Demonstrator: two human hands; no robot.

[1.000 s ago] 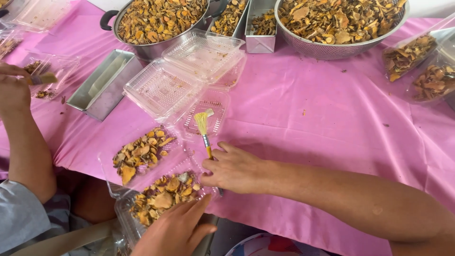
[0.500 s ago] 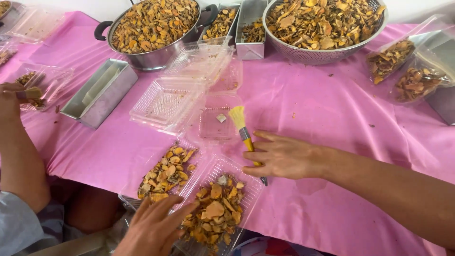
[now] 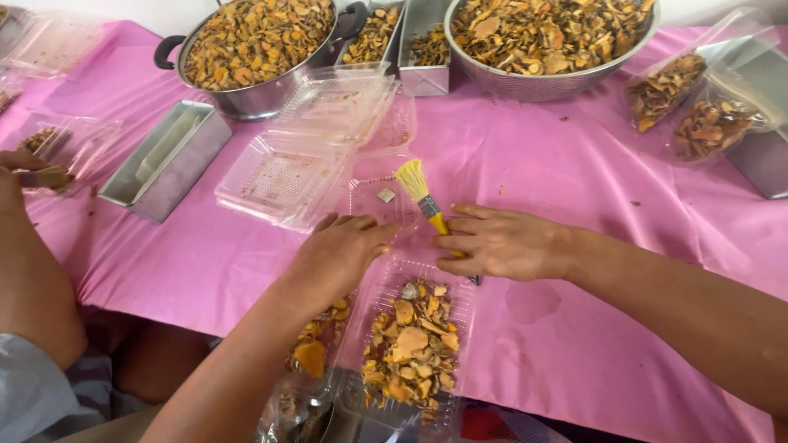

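Head view: the right hand [image 3: 505, 244] grasps a small yellow-handled brush [image 3: 420, 193], bristles pointing away; the left hand [image 3: 341, 256] rests loosely curled, holding nothing, at the far rim of a clear plastic tray [image 3: 456, 283] of dried slices just beneath both hands (light, flimsy, probably best held by its rim) on the pink worktop [image 3: 574, 180].

A steel pot [image 3: 254, 49] and a wide metal bowl [image 3: 546, 82] of dried orange slices stand on the pink tablecloth [image 3: 591, 205]
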